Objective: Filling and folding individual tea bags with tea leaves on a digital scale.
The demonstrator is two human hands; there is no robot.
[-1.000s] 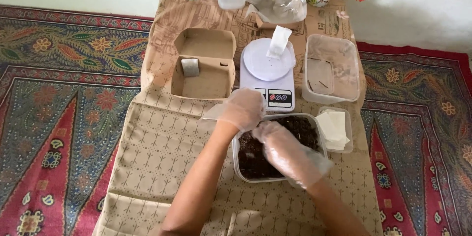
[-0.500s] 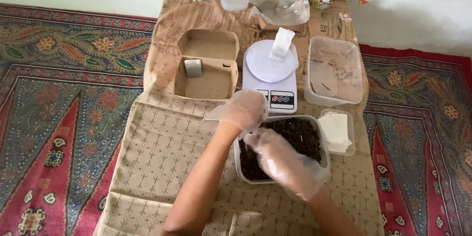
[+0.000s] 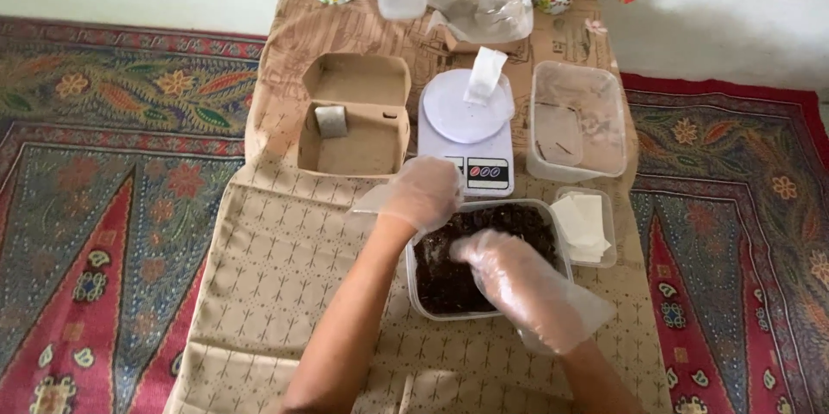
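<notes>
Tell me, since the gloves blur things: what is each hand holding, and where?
Left hand rests on the tub rim; right hand is in the dark mix, grip unclear.

Scale [image 3: 471, 133] blocks ahead; cloth [image 3: 285, 250] left free.

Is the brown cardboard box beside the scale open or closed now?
Open. The cardboard box has its lid folded back toward the wall, and its brown inside floor shows, with a small grey piece against one wall.

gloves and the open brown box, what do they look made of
The loose see-through gloves on the left hand and right hand look like thin plastic film: wrinkled, faintly glossy. The open brown box looks like matte cardboard, with folded flaps and a flat, dull surface.
</notes>
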